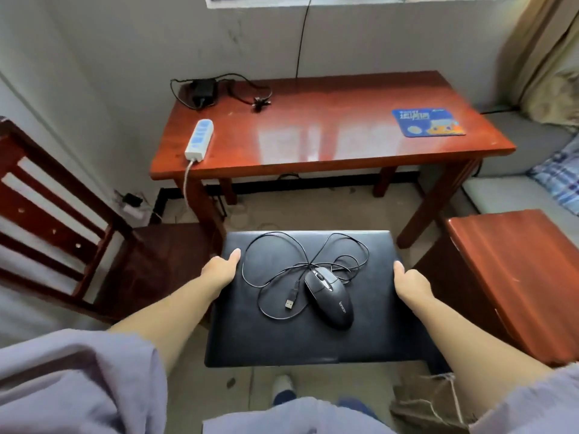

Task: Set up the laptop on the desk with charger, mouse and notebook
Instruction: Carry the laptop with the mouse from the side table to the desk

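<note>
A small room with grey walls holds a glossy red wooden bench (pixel 313 145) under the window. A white power strip (pixel 199 138) lies near its left edge, a black charger (pixel 203 89) sits at the back left corner, and a blue mouse pad (pixel 428 122) lies toward the right edge. No notebook shows. Short of the bench, the left hand (pixel 221 270) and right hand (pixel 410 281) clasp the side edges of a closed black laptop (pixel 282 333), carried flat in the air. A wired mouse (pixel 329 300) rides loose on its lid. Keeping the lid level matters, I judge, or the mouse slides; the bare centre looks the best landing spot.
</note>
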A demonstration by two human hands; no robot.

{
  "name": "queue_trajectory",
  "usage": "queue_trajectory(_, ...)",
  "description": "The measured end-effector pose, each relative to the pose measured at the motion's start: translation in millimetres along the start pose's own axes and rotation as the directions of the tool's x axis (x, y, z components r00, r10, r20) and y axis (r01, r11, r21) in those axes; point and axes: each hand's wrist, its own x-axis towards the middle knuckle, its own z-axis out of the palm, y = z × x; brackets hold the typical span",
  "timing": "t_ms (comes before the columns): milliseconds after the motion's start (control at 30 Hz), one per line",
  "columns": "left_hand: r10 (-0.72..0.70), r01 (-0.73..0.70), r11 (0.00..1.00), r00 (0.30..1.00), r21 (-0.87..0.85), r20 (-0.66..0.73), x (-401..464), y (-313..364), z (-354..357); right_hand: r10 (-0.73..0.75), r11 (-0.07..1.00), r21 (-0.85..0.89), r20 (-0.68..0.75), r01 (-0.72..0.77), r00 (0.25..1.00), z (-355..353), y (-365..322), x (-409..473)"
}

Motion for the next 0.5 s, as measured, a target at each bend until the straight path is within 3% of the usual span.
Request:
queue_trajectory(233, 0.07, -0.07, 0.997, 0.996, 0.014, 0.049, 105, 152, 19, 0.05, 0.998, 0.04, -0.044, -0.048, 0.998, -48, -72, 132)
queue_trajectory(500, 0.032, -0.033, 0.999, 0.999, -0.013, -0.03, 213, 297, 47, -0.086, 0.996, -0.011, -0.042, 0.086, 0.995, -116, -184, 309)
